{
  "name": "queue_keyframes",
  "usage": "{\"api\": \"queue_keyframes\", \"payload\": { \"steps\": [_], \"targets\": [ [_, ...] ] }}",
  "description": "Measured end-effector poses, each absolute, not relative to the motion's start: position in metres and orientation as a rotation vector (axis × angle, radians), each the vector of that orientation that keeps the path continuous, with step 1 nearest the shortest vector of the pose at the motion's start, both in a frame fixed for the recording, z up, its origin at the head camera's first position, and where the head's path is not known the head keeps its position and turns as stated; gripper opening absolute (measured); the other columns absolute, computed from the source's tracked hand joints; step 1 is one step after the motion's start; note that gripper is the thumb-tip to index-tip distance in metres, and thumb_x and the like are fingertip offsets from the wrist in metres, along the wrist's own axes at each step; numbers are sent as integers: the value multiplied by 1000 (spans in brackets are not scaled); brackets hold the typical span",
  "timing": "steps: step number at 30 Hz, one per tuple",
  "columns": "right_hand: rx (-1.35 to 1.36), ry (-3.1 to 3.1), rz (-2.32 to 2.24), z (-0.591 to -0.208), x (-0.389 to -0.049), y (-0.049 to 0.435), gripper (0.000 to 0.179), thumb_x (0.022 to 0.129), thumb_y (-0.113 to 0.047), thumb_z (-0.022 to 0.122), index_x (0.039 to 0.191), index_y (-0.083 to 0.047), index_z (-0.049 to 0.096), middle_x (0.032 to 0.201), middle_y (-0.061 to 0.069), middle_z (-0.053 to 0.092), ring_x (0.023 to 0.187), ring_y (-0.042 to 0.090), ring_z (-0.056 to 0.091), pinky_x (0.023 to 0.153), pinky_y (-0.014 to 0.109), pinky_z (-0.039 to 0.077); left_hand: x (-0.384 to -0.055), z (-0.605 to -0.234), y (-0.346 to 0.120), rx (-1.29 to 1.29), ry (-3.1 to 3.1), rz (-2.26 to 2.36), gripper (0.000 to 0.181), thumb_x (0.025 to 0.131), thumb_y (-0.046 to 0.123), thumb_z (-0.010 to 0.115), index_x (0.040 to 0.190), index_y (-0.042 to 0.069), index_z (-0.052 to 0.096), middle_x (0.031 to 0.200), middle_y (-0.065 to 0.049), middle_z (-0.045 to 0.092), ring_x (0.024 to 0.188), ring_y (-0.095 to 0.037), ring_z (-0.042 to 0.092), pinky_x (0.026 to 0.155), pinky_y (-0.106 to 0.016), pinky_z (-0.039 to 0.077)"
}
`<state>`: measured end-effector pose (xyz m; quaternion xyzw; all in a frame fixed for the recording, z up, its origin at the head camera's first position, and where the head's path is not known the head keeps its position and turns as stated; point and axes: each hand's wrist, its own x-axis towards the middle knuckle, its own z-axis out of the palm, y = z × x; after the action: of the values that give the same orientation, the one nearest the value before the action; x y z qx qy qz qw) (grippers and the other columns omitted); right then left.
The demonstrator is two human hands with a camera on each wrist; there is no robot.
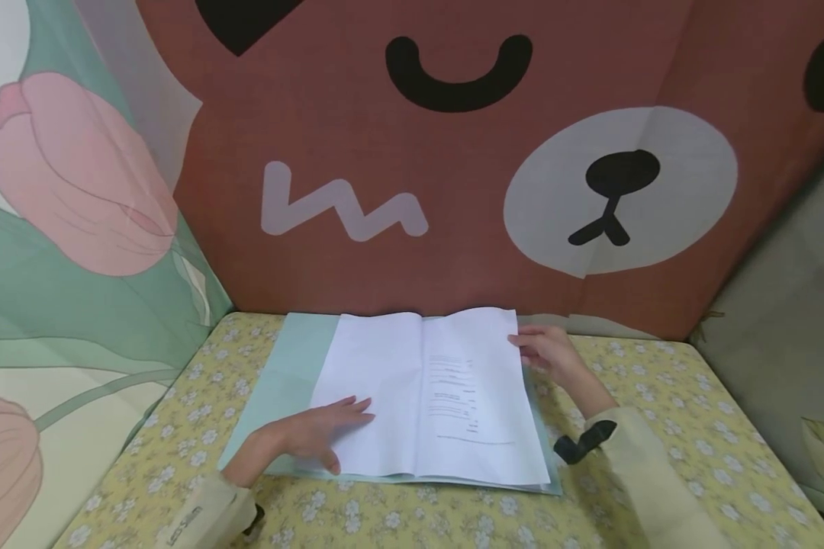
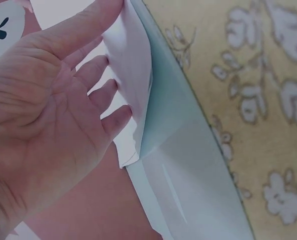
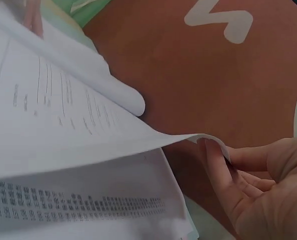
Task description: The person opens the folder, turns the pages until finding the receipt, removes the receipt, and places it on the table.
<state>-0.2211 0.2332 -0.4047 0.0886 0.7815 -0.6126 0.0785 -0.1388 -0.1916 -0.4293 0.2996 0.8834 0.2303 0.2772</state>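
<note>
A light green folder [image 1: 300, 354] lies spread out, holding white printed sheets. My right hand [image 1: 549, 352] pinches the upper outer edge of the right-hand page [image 1: 470, 343]. In the right wrist view this page [image 3: 73, 125] bows upward, its corner between thumb and fingers, and another printed sheet [image 3: 88, 200] shows beneath it. My left hand [image 1: 319, 431] is over the lower part of the left-hand pages [image 1: 374, 358], fingers spread and loosely extended. Seen from the left wrist, the left hand [image 2: 48, 110] has its palm showing, with fingertips at the paper's edge.
The folder lies on a table with a yellow floral cloth [image 1: 398, 522]. Right behind it rises a brown bear-print backdrop [image 1: 357, 274]. A tulip-print curtain [image 1: 110, 320] hangs at the left and a greyish one [image 1: 790, 320] at the right.
</note>
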Motion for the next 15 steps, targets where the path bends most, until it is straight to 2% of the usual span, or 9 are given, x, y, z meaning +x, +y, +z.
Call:
{"api": "queue_keyframes", "payload": {
  "steps": [6, 15],
  "targets": [
    [238, 2274, -1872, -395, -221, 225, 50, 101, -15, 70, 140, 11, 55, 114, 14, 69, 83, 14, 68, 74, 24, 60, -138, -429, -193, 815, 2384, 630, 94, 75, 9, 89, 158, 9, 44, 171, -7, 25, 158, -34, 14, 122, -58, 24],
    [175, 2044, -1996, -382, -219, 212, 52, 102, -5, 64, 147, 13, 45, 120, 13, 63, 90, 12, 70, 82, 28, 61, -129, -420, -187, 790, 2418, 608, 88, 77, 5, 88, 155, 5, 47, 169, -11, 27, 157, -37, 16, 122, -58, 23]
  ]
}}
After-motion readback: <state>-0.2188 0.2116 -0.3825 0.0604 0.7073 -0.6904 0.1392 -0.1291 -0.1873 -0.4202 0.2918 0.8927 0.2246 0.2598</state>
